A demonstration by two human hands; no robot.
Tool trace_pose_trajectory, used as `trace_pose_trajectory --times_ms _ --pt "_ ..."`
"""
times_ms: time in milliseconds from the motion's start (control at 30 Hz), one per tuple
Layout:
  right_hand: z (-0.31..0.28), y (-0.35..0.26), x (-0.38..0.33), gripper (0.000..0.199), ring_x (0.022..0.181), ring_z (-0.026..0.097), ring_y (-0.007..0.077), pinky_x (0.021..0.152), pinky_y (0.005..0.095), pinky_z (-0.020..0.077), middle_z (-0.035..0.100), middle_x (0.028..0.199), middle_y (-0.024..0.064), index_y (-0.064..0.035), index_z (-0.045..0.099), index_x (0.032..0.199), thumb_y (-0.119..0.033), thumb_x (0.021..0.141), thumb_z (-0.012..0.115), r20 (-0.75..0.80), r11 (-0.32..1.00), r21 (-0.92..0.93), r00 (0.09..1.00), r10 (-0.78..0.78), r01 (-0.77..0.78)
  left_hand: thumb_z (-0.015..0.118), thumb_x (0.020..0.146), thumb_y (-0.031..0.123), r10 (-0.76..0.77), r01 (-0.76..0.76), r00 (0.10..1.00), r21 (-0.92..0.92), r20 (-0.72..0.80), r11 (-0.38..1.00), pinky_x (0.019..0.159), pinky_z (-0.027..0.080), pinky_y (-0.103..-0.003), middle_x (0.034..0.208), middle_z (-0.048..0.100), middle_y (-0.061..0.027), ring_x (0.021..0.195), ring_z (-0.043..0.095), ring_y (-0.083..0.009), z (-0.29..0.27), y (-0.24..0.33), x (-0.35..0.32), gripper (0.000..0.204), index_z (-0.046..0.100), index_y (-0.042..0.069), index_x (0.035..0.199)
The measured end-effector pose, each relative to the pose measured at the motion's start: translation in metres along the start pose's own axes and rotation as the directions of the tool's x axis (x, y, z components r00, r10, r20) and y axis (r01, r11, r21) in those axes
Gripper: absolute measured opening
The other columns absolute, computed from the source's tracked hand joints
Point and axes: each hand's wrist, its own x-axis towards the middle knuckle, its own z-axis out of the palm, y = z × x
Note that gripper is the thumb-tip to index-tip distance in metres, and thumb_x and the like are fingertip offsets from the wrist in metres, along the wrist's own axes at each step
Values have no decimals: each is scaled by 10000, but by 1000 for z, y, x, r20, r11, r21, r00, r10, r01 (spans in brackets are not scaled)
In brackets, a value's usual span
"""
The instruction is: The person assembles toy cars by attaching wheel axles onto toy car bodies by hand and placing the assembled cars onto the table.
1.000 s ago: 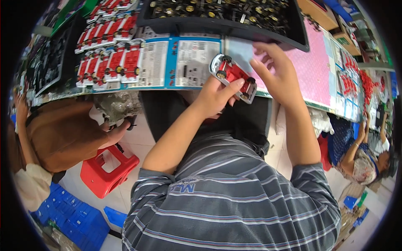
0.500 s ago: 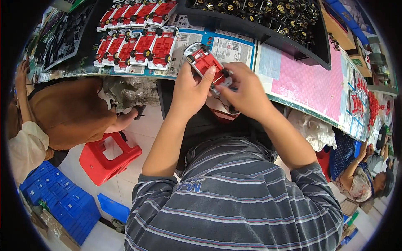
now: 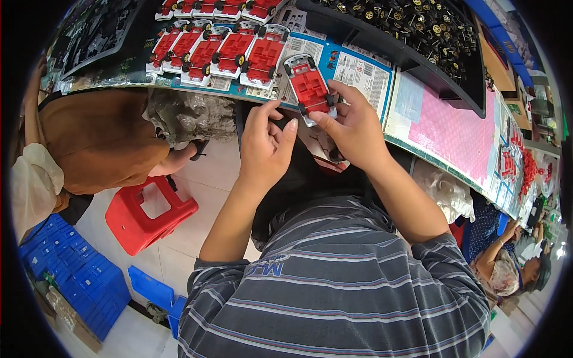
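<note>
- Long workbench (image 3: 418,149) curving across the top, edged in green, covered with printed sheets in blue and white.
- Pink dimpled mat (image 3: 456,134) lying on the bench toward the right.
- Dark tray (image 3: 388,45) along the upper right, filled with small black wheels with yellow hubs.
- Red plastic stool (image 3: 149,212) on the pale tiled floor at lower left, near a neighbouring person in a brown top (image 3: 95,140).
- Stack of blue crates (image 3: 83,286) at the far lower left.
- Row of red toy car chassis (image 3: 224,48) lined up on the bench at upper left, wheels fitted, close side by side.
- Right hand (image 3: 358,128) raised over the bench edge, closed on a red toy car chassis in a grey frame (image 3: 309,88); thumb on its near end, fingers wrapped round the right side.
- Held chassis tilted, long axis running up and away, just above the printed sheets and just right of the finished row.
- Left hand (image 3: 265,149) just beside the right, below and left of the held chassis, fingers loosely curled, thumb up, holding nothing visible; fingertips near the chassis but apart from it.
</note>
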Motion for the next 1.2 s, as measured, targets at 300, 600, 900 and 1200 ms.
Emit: trace_pose_trajectory --times_ms 300,600,900,1200 --pt "42 -16 19 672 1008 693 237 822 321 591 553 1231 172 86 495 1370 -182 852 830 -122 999 -38 992 -25 21 691 956 148 -59 47 990 -96 -131 994 564 422 -212 952 547 -63 686 505 -78 -15 -29 2 319 583 -35 1194" --pt "43 -7 34 648 847 637 216 721 317 563 567 1120 173 67 573 1290 -218 791 873 -227 998 0 972 -61 63 659 976 358 66 116 823 280 -564 953 907 489 -377 1348 439 -217 1140 543 -306 -99 -64 47 657 408 -61 1415" --pt "67 -12 62 547 847 661 212 737 316 566 582 1081 169 30 597 1269 -195 831 834 -214 957 -207 945 -247 204 507 1016 470 272 153 789 605 -550 782 1115 270 -530 1378 503 -312 1290 434 -463 -150 -90 107 700 389 -60 1458" --pt "-7 -7 8 330 802 684 209 687 297 549 650 992 144 44 663 1125 -132 867 771 -11 961 -129 969 -248 245 471 1064 338 224 21 776 379 -589 925 1122 363 -451 1449 444 -310 1311 484 -404 -135 -88 90 617 354 -122 1458"
